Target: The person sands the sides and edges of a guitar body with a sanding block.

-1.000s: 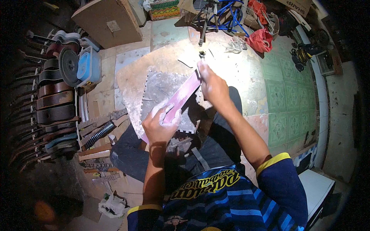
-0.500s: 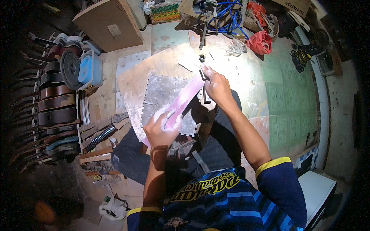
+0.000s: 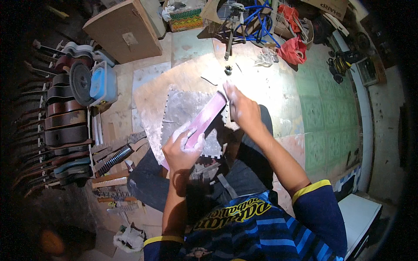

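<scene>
A long, flat pink bar, dusted with white powder, slants away from me over the grey mat. My left hand, whitened by the powder, wraps round its near part. At the bar's far end is my right hand, with fingers bent and powder on the fingertips. A thin, pale edge shows between those fingertips and the bar; what it belongs to is hidden. Beneath the bar lies the grey interlocking foam mat, on a wooden board.
A coil-handled saw-like tool and several toothed blades lie at the left, near a rack of guitar-like bodies. A blue-and-clear tub stands behind them. Farther off are blue tubing and a red bag.
My right hand has drawn slightly nearer, and the bar's far end sits lower. The dark bent piece beside that hand is now mostly out of sight. My left hand keeps its hold.
</scene>
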